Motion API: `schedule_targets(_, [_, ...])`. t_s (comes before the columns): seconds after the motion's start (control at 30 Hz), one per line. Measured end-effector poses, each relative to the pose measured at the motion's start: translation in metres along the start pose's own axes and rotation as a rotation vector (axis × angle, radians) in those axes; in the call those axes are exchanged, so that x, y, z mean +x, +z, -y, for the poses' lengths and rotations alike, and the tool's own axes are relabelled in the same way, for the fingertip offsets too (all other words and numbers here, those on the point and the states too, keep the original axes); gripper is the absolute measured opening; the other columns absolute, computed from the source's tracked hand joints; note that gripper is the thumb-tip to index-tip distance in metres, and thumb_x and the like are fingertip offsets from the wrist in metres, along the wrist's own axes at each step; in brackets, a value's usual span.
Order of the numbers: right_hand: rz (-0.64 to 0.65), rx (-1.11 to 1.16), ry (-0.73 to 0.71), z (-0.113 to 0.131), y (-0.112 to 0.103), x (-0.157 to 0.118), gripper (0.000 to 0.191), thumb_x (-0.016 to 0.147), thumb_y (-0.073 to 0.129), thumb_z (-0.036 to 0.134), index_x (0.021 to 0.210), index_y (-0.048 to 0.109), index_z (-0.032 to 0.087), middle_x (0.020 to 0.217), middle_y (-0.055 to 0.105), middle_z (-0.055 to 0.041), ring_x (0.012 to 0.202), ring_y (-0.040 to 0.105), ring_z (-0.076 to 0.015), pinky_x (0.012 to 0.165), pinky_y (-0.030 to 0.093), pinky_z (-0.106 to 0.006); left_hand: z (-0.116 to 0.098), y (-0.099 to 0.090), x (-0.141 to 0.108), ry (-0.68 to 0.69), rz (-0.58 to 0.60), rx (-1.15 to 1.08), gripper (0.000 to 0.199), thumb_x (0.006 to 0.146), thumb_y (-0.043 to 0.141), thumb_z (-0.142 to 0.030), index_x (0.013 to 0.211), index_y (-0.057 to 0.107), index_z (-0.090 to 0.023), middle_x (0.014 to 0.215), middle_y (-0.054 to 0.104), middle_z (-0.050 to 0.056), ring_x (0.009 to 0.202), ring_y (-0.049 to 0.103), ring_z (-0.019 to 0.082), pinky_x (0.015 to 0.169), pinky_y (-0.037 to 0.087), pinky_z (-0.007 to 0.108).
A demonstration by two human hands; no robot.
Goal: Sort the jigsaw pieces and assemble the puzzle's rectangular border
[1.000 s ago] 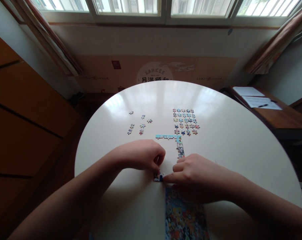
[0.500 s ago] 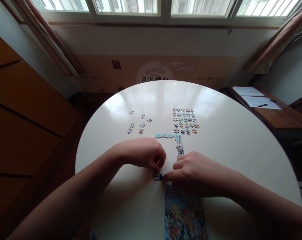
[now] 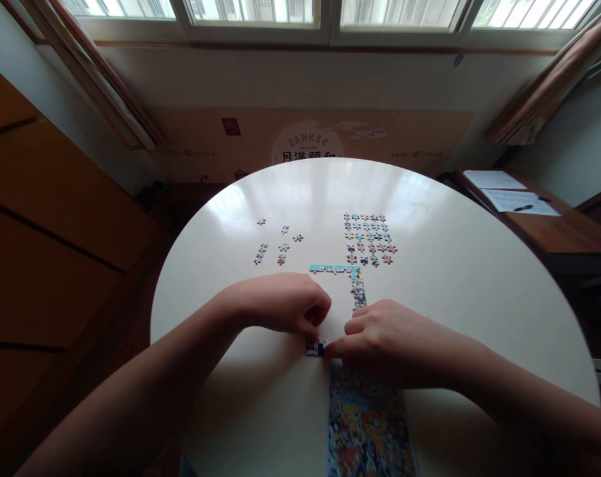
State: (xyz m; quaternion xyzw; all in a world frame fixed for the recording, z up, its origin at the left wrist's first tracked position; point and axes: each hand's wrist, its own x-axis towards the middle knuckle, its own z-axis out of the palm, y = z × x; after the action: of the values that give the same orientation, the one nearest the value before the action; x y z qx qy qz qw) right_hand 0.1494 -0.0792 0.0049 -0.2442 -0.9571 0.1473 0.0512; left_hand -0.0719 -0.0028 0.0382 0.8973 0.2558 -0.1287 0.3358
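Daylight from a wide, pale-framed window [image 3: 253, 12] falls across a large, round, glossy white worktop [image 3: 479, 278], leaving its near part in shadow. On that near part lies a flat rectangular thing with a crowded multicoloured printed face [image 3: 370, 424], just below the person's right hand [image 3: 387, 338]. Across from it, the left hand [image 3: 285, 301] arches over the worktop.

At the far right, a block of small, mixed-colour jigsaw pieces [image 3: 372, 226] stands in loose rows. Nearer is an L-shaped strip of joined pieces, light blue at its corner [image 3: 356, 272], its lower end reaching the right hand. Fewer loose, mixed-colour pieces [image 3: 283, 248] lie to the left, well apart from the block.

Smallest is a dark blue and white puzzle cluster [image 3: 312, 348] between the hands. The left thumb and fingers are bent close together at its upper edge; whether they pinch a piece I cannot tell. The right index is stretched out to its right end, the other fingers curled, with no visible grip.

Good handling here probably means bracing the cluster lightly with that index, keeping it flat, and pressing straight down so the tabs don't buckle.
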Motion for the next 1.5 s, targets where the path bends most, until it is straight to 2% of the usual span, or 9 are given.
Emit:
schedule_targets(0.13, [0.014,0.002,0.002,0.001,-0.002,0.001,0.028,0.097,0.05,0.018,0.115,0.07,0.028,0.073,0.066,-0.0008,0.065,0.052,-0.0142,0.058,0.025,-0.03,0.011,-0.011,-0.005,-0.047,0.013,-0.033,0.016,0.086,0.063,-0.035,0.08,0.065,-0.02,0.075,0.065,0.0,0.066,0.054,0.013,0.057,0.037,0.025])
schedule_targets(0.3, [0.025,0.027,-0.01,0.001,-0.006,0.001,0.025,0.097,0.052,0.019,0.113,0.07,0.026,0.077,0.068,-0.0016,0.067,0.054,-0.0139,0.058,0.028,-0.029,0.017,-0.02,-0.009,-0.177,0.051,0.013,0.016,0.079,0.067,-0.036,0.077,0.067,-0.02,0.077,0.068,0.002,0.067,0.056,0.015,0.057,0.037,0.026])
schedule_targets(0.7, [0.004,0.086,0.001,-0.005,-0.011,-0.006,0.019,0.096,0.059,0.026,0.109,0.073,0.026,0.084,0.071,-0.0014,0.069,0.056,-0.0134,0.06,0.03,-0.028,0.005,-0.009,0.002,-0.131,0.087,0.123,0.03,0.073,0.074,-0.048,0.074,0.065,-0.02,0.071,0.065,0.001,0.063,0.052,0.016,0.058,0.032,0.028])
schedule_targets(1.1, [-0.071,0.099,0.004,-0.01,-0.014,-0.01,0.015,0.095,0.059,0.023,0.1,0.073,0.024,0.081,0.07,-0.0005,0.067,0.056,-0.0123,0.06,0.032,-0.026,0.001,-0.01,-0.004,-0.078,0.026,0.104,0.026,0.072,0.074,-0.039,0.066,0.056,-0.021,0.065,0.058,-0.001,0.057,0.047,0.013,0.052,0.031,0.026])
schedule_targets(1.2, [-0.157,0.096,0.016,-0.011,-0.021,-0.013,0.013,0.095,0.057,0.022,0.091,0.07,0.021,0.078,0.069,-0.0005,0.065,0.055,-0.0116,0.06,0.033,-0.026,0.012,-0.023,-0.016,-0.055,-0.29,0.006,0.037,0.079,0.069,-0.044,0.06,0.046,-0.021,0.058,0.047,-0.003,0.053,0.04,0.011,0.051,0.029,0.026])
schedule_targets(1.3, [-0.26,0.093,0.045,-0.012,-0.028,-0.016,0.021,0.098,0.056,0.026,0.08,0.064,0.019,0.07,0.063,0.0006,0.061,0.05,-0.0107,0.059,0.034,-0.025,0.033,-0.036,-0.027,-0.089,-0.953,-0.133,0.042,0.083,0.064,-0.045,0.057,0.04,-0.021,0.053,0.037,-0.004,0.05,0.032,0.01,0.049,0.027,0.026])
schedule_targets(1.37, [-0.307,0.085,0.065,-0.012,-0.031,-0.019,0.028,0.099,0.055,0.029,0.074,0.057,0.019,0.065,0.057,0.0019,0.058,0.045,-0.0101,0.058,0.033,-0.025,0.051,-0.042,-0.03,-0.117,-1.304,-0.229,0.04,0.084,0.062,-0.044,0.058,0.041,-0.021,0.052,0.037,-0.005,0.049,0.031,0.01,0.047,0.025,0.026])
schedule_targets(1.43, [-0.322,0.079,0.073,-0.011,-0.032,-0.02,0.033,0.099,0.054,0.03,0.068,0.049,0.019,0.062,0.05,0.0031,0.056,0.04,-0.0096,0.056,0.03,-0.025,0.069,-0.044,-0.029,-0.188,-1.441,-0.301,0.039,0.085,0.061,-0.043,0.059,0.041,-0.022,0.052,0.037,-0.005,0.048,0.031,0.01,0.046,0.025,0.025])
schedule_targets(1.5, [-0.32,0.08,0.072,-0.01,-0.032,-0.02,0.036,0.098,0.055,0.029,0.066,0.041,0.019,0.061,0.045,0.004,0.055,0.036,-0.0094,0.054,0.027,-0.026,0.083,-0.043,-0.026,-0.287,-1.427,-0.315,0.036,0.084,0.062,-0.043,0.061,0.045,-0.021,0.052,0.039,-0.005,0.048,0.033,0.01,0.046,0.027,0.025])
